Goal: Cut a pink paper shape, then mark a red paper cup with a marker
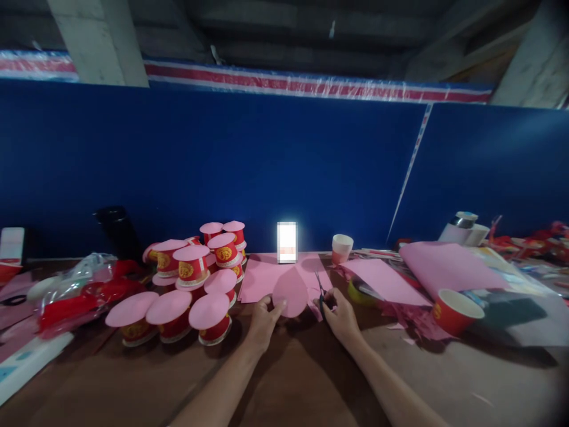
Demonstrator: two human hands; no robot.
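My left hand (265, 323) pinches the left edge of a rounded pink paper piece (291, 295), thumb on top. In my right hand (340, 314) is a pair of dark-handled scissors (322, 296), its blades pointing up and away from me, just right of the paper piece. A narrow pink offcut (315, 305) hangs or lies between the paper and the scissors. Behind both hands lie pink paper sheets (258, 274). To the left stand several red paper cups topped with pink paper discs, the nearest one (210, 318) close to my left forearm.
A lit phone (287, 242) stands against the blue partition (267, 160). A white-and-red cup (342, 249) is right of it. Farther right are pink sheets (448, 267), paper scraps (418, 320) and a red cup (457, 311). Clear plastic bags (82, 290) and a dark bottle (116, 234) stand left.
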